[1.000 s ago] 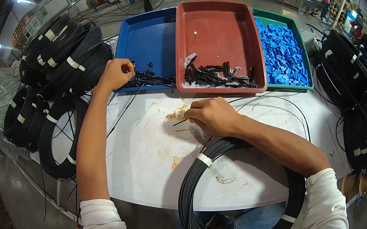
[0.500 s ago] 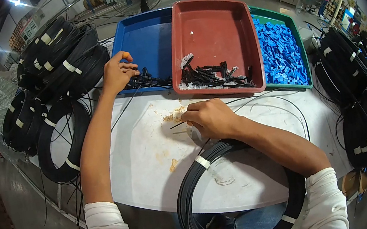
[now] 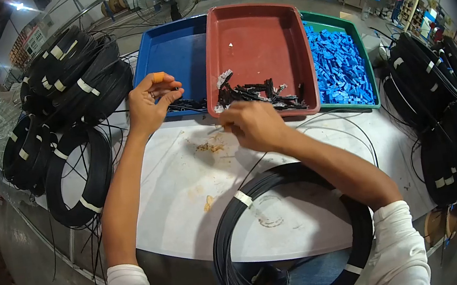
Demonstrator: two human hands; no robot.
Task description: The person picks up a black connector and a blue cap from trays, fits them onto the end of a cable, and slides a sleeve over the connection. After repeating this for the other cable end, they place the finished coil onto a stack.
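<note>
My left hand (image 3: pixel 152 103) is over the front of the blue tray (image 3: pixel 141 67), thumb and fingers pinched together. Orange tape wraps one finger; whatever sits in the pinch is too small to make out. Small black parts (image 3: pixel 192 106) lie in that tray beside the hand. My right hand (image 3: pixel 253 123) is closed at the front edge of the red tray (image 3: pixel 314 88), its fingertips blurred. A thin black cable (image 3: pixel 256 167) runs up to it from the large black cable coil (image 3: pixel 225 229), which is bound with white tape and overhangs the table's near edge.
Black pieces and whitish scraps (image 3: pixel 259 92) lie in the red tray. A green tray (image 3: pixel 371 75) holds many blue clips (image 3: pixel 339 64). More taped cable coils are piled at left (image 3: pixel 80 179) and right (image 3: pixel 425 76). Yellowish crumbs (image 3: pixel 209 147) lie on the white table (image 3: pixel 173 207).
My right hand has moved up and away from the coil, toward the red tray. My left hand has turned and its fingers have drawn into a pinch. The view has shifted slightly.
</note>
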